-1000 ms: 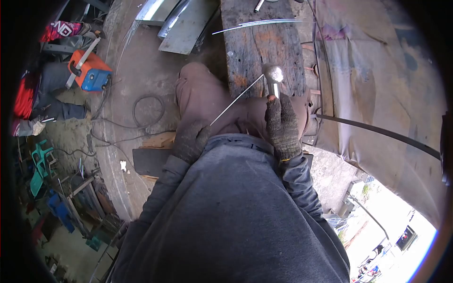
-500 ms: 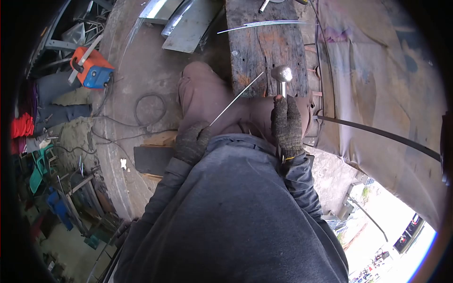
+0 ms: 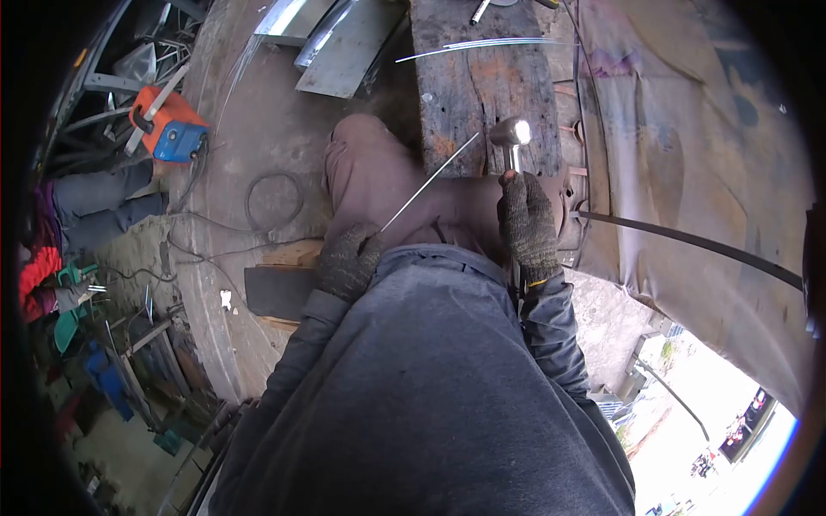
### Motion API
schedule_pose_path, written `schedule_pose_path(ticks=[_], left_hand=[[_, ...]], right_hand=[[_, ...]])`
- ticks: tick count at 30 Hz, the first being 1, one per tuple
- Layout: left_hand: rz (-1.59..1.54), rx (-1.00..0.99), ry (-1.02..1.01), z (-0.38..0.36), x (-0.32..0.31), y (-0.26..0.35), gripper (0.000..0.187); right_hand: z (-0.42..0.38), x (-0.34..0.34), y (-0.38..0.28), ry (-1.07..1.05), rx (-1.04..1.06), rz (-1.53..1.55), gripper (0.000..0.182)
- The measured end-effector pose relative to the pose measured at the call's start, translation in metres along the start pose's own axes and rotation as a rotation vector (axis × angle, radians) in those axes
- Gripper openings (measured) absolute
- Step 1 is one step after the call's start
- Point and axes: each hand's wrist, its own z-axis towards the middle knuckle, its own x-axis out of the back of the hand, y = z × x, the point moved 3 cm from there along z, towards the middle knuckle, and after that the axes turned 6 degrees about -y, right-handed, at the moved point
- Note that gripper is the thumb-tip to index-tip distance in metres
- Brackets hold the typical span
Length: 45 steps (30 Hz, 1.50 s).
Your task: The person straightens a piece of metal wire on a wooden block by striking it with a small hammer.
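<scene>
A thin straight metal rod (image 3: 430, 181) slants up and right from my gloved left hand (image 3: 348, 260), whose fingers are closed around its lower end near my lap. Its far tip reaches over the near end of a worn wooden plank (image 3: 486, 90). In my gloved right hand (image 3: 527, 225) is a hammer (image 3: 511, 132), gripped by its shiny metal handle just below the head. The rounded head hangs above the plank's near end, to the right of the rod's tip. Part of the handle is hidden by the glove.
Several thin rods (image 3: 490, 42) lie across the plank. Bent sheet-metal pieces (image 3: 344, 64) rest beyond my knee. An orange-and-blue machine (image 3: 172, 125) with a cable (image 3: 297, 206) stands left, near another person (image 3: 103, 202). A curved dark bar (image 3: 688, 241) and a hanging sheet (image 3: 671, 155) border the right.
My right hand has shifted slightly, and the hammer head has turned and moved a little left. My left hand and the rod are almost unmoved. The other person's arm has moved lower.
</scene>
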Motion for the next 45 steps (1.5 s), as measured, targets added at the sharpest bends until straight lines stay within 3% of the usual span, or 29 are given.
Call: schedule_pose_path(ticks=[3,5,9,11,12,14,15,17,18,20,23,27,28,30,32,35,36,37,38,39,41,42,43,44,45], left_hand=[[0.004,0.025,0.010,0.000,0.000,-0.001,0.021],[0.018,0.026,0.007,0.001,-0.001,-0.003,0.022],[0.034,0.078,-0.026,0.004,0.001,0.000,0.022],[0.054,0.070,-0.042,0.004,0.003,0.003,0.022],[0.054,0.073,-0.043,0.004,0.003,0.002,0.022],[0.014,-0.016,-0.023,0.003,0.005,0.001,0.022],[0.017,-0.019,-0.029,0.006,0.007,0.000,0.022],[-0.040,0.012,-0.140,0.014,0.010,-0.005,0.022],[-0.038,0.014,-0.144,0.013,0.011,-0.012,0.022],[0.076,-0.156,-0.183,0.015,0.010,-0.017,0.022],[0.054,-0.203,-0.255,0.015,0.015,-0.015,0.023],[0.120,-0.266,-0.265,0.016,0.008,-0.029,0.024],[0.109,-0.295,-0.199,0.014,0.006,-0.036,0.023],[0.098,-0.324,-0.130,0.013,0.008,-0.030,0.023],[-0.149,0.137,-0.292,0.018,0.012,-0.016,0.022],[-0.133,0.167,-0.280,0.016,0.012,-0.010,0.023],[-0.134,0.174,-0.279,0.014,0.010,-0.018,0.023],[0.120,-0.187,-0.168,0.013,0.010,-0.021,0.023],[0.373,-0.550,-0.050,0.011,0.010,-0.013,0.024],[0.372,-0.550,-0.051,0.010,0.008,-0.014,0.024],[0.018,-0.103,-0.140,0.013,0.010,-0.013,0.024],[0.018,-0.101,-0.137,0.012,0.011,-0.010,0.024],[-0.018,-0.005,-0.164,0.012,0.010,-0.011,0.025],[-0.054,0.090,-0.193,0.012,0.010,-0.012,0.026],[-0.056,0.091,-0.190,0.014,0.010,-0.010,0.026]], right_hand=[[-0.006,-0.008,-0.012,-0.022,0.031,0.005,0.026],[-0.009,-0.014,-0.013,-0.107,0.121,-0.169,0.025],[-0.005,-0.014,-0.015,-0.155,0.051,-0.097,0.025],[-0.009,-0.013,-0.025,-0.040,0.477,-0.367,0.027],[-0.006,-0.013,-0.025,-0.042,0.475,-0.367,0.027],[0.002,-0.015,-0.018,-0.180,-0.063,-0.185,0.027],[0.001,-0.014,-0.011,-0.175,-0.065,-0.181,0.027],[0.001,-0.009,-0.003,-0.070,0.354,-0.316,0.027],[-0.001,-0.011,0.004,-0.069,0.350,-0.313,0.027],[0.000,-0.011,0.015,-0.023,0.072,0.141,0.027],[0.005,-0.002,0.013,0.009,-0.068,-0.031,0.029],[0.007,0.003,0.013,0.000,-0.248,0.141,0.031],[0.008,0.000,0.021,0.004,-0.247,0.142,0.031],[0.012,-0.004,0.036,0.142,0.111,0.012,0.028],[0.009,-0.002,0.027,0.100,0.080,0.019,0.026],[0.000,-0.001,-0.006,0.006,-0.027,-0.015,0.023],[-0.002,-0.003,-0.011,-0.045,-0.102,-0.057,0.023],[-0.003,-0.004,-0.003,-0.049,-0.105,-0.057,0.023],[-0.005,-0.006,-0.004,-0.008,0.294,-0.446,0.026],[-0.011,-0.011,-0.004,0.036,0.696,-0.831,0.030],[-0.006,-0.016,-0.011,-0.062,0.575,-0.689,0.031],[-0.003,-0.021,-0.014,-0.159,0.454,-0.545,0.033],[0.000,-0.020,-0.035,-0.202,0.013,-0.255,0.033],[0.000,-0.019,-0.031,-0.203,0.014,-0.256,0.033],[0.000,-0.017,-0.028,-0.169,0.191,-0.311,0.034]])
